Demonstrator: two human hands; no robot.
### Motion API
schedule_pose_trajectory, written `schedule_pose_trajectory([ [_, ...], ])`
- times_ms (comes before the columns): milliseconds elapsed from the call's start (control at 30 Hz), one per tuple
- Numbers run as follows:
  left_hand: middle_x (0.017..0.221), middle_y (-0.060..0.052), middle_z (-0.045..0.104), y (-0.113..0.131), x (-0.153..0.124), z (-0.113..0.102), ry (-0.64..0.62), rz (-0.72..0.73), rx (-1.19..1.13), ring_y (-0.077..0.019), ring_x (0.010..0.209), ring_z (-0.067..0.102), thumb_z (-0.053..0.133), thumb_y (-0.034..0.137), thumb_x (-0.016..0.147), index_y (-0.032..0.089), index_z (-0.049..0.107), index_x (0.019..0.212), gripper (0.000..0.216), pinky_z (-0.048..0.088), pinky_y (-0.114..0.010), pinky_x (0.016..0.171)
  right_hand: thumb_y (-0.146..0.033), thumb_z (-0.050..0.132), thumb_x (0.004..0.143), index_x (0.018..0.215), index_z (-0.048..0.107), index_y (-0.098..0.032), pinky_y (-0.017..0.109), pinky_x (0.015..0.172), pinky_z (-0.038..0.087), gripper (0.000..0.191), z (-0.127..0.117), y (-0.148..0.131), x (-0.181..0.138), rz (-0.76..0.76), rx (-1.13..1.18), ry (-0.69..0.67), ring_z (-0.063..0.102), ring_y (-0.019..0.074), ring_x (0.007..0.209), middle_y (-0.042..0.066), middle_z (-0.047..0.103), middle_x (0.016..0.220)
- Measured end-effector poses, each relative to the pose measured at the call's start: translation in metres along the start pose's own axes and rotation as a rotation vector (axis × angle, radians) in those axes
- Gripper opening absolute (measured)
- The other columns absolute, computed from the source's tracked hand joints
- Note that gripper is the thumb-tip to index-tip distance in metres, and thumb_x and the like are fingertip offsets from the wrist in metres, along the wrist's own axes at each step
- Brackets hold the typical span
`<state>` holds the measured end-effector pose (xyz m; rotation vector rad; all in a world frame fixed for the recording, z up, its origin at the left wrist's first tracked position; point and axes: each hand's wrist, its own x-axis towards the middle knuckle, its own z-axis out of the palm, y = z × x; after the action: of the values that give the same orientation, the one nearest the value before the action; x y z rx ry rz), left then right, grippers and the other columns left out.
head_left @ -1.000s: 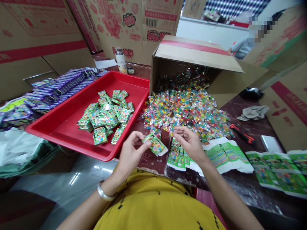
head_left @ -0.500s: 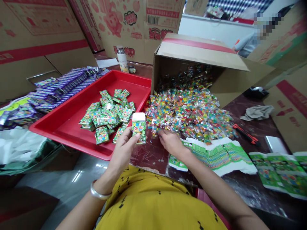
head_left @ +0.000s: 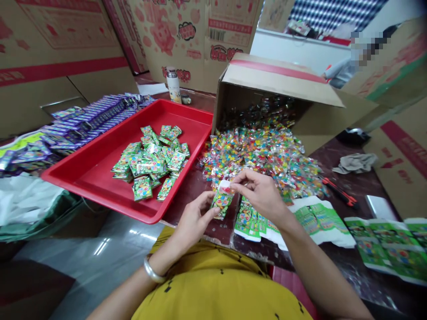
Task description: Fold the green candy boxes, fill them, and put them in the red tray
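One bracelet (head_left: 154,269) circles the left wrist, in front of a yellow garment (head_left: 216,289). The left hand (head_left: 195,218) holds a small green box (head_left: 220,203) between thumb and fingers, tilted, its white top facing away. The box is above the near edge of the desk (head_left: 187,198), between the two hands. The right hand (head_left: 262,195) is narrow, thumb and fingertips pinched on a sachet (head_left: 227,189) that shows red at the box's top.

Under the right forearm lie flat packs (head_left: 313,218), green and white, overlapping in a row; more green sheets (head_left: 387,249) lie farther right. At the left edge, white material (head_left: 26,200) fills a green-edged bag.

Beyond the left hand sits a red tray (head_left: 90,166) with a heap of filled boxes (head_left: 150,164) in it. Just past the right hand, a broad pile of sachets (head_left: 256,151) spills from a carton (head_left: 276,75) on its side. Right of the pile are a tool (head_left: 340,192) and a crumpled cloth (head_left: 355,163).

Past the tray, purple packs (head_left: 100,116) stand in rows, and a flask (head_left: 173,85) is upright beside a cup (head_left: 186,99). Farthest, a grey sleeve (head_left: 340,73) of another person shows behind the carton.
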<state>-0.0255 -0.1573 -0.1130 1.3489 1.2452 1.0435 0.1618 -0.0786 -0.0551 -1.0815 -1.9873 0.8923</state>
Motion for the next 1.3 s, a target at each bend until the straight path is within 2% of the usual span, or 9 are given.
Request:
schedule_pose_trajectory([
  [133, 0.117, -0.008, 0.069, 0.0, 0.002, 0.002, 0.047, 0.023, 0.021, -0.0229, 0.104, 0.065, 0.061, 0.024, 0.088, 0.02, 0.062, 0.117, 0.03, 0.05, -0.035, 0.093, -0.022, 0.066, 0.087, 0.08, 0.07, -0.023, 0.038, 0.084, 0.048, 0.008, 0.001, 0.002, 0.004, -0.188, -0.228, 0.05, 0.06, 0.0222, 0.093, 0.006, 0.064, 0.095],
  [300, 0.112, -0.007, 0.071, 0.002, 0.005, 0.005, 0.059, -0.001, 0.03, -0.0241, 0.099, 0.067, 0.064, 0.023, 0.085, 0.021, 0.065, 0.117, 0.032, 0.053, -0.033, 0.087, -0.023, 0.063, 0.089, 0.081, 0.069, -0.024, 0.041, 0.093, 0.045, 0.01, -0.014, 0.001, 0.012, -0.266, -0.263, -0.083, 0.058, 0.0235, 0.105, 0.005, 0.063, 0.108],
  [400, 0.101, -0.006, 0.073, 0.008, 0.006, 0.008, 0.028, -0.014, -0.063, -0.0222, 0.09, 0.068, 0.067, 0.024, 0.083, 0.019, 0.066, 0.113, 0.03, 0.054, -0.032, 0.081, -0.024, 0.064, 0.089, 0.079, 0.068, -0.023, 0.041, 0.093, 0.045, 0.011, -0.009, 0.003, 0.012, -0.287, -0.237, -0.048, 0.058, 0.0236, 0.104, 0.006, 0.065, 0.106],
  [533, 0.097, -0.007, 0.072, 0.01, 0.006, 0.01, 0.06, -0.037, -0.234, -0.0202, 0.088, 0.068, 0.068, 0.025, 0.083, 0.016, 0.064, 0.112, 0.031, 0.055, -0.032, 0.08, -0.027, 0.054, 0.096, 0.08, 0.069, -0.022, 0.04, 0.091, 0.046, 0.022, 0.003, 0.005, 0.006, -0.253, -0.128, 0.006, 0.06, 0.0226, 0.1, 0.007, 0.067, 0.103],
  [700, 0.102, -0.007, 0.07, 0.005, 0.006, 0.013, 0.125, 0.013, -0.207, -0.0201, 0.091, 0.066, 0.067, 0.024, 0.083, 0.018, 0.061, 0.112, 0.03, 0.054, -0.034, 0.085, -0.036, 0.047, 0.099, 0.082, 0.072, -0.022, 0.041, 0.099, 0.043, 0.033, 0.0, 0.006, -0.001, -0.145, 0.006, -0.149, 0.056, 0.0245, 0.117, 0.008, 0.062, 0.122],
  [800, 0.103, -0.005, 0.064, 0.005, 0.007, 0.016, 0.186, 0.074, -0.207, -0.0187, 0.093, 0.064, 0.067, 0.023, 0.083, 0.023, 0.052, 0.125, 0.044, 0.054, -0.032, 0.083, -0.039, 0.052, 0.097, 0.097, 0.069, -0.024, 0.038, 0.093, 0.048, 0.023, 0.002, 0.01, -0.005, -0.048, 0.199, -0.227, 0.061, 0.0229, 0.109, 0.006, 0.065, 0.115],
  [933, 0.1, -0.004, 0.06, 0.009, 0.007, 0.016, 0.168, 0.087, -0.262, -0.018, 0.091, 0.063, 0.066, 0.025, 0.085, 0.027, 0.044, 0.133, 0.052, 0.054, -0.03, 0.079, -0.035, 0.068, 0.087, 0.118, 0.059, -0.027, 0.031, 0.075, 0.054, 0.034, 0.018, 0.02, -0.019, 0.108, 0.459, -0.029, 0.068, 0.0195, 0.088, 0.004, 0.069, 0.102],
  [1167, 0.1, -0.002, 0.057, 0.013, 0.004, 0.016, 0.046, 0.065, -0.241, -0.0151, 0.09, 0.058, 0.069, 0.024, 0.083, 0.023, 0.052, 0.11, 0.031, 0.05, -0.024, 0.077, -0.032, 0.066, 0.087, 0.086, 0.066, -0.022, 0.029, 0.072, 0.051, 0.01, 0.043, 0.028, -0.034, 0.06, 0.359, 0.153, 0.064, 0.0182, 0.083, 0.005, 0.065, 0.098],
  [1300, 0.097, 0.0, 0.054, 0.015, 0.004, 0.018, 0.086, 0.06, -0.293, -0.0118, 0.082, 0.057, 0.069, 0.024, 0.084, 0.024, 0.046, 0.109, 0.034, 0.049, -0.021, 0.071, -0.031, 0.07, 0.084, 0.094, 0.059, -0.024, 0.03, 0.077, 0.052, 0.016, 0.044, 0.023, -0.028, 0.083, 0.536, 0.214, 0.065, 0.0183, 0.086, 0.004, 0.066, 0.1],
])
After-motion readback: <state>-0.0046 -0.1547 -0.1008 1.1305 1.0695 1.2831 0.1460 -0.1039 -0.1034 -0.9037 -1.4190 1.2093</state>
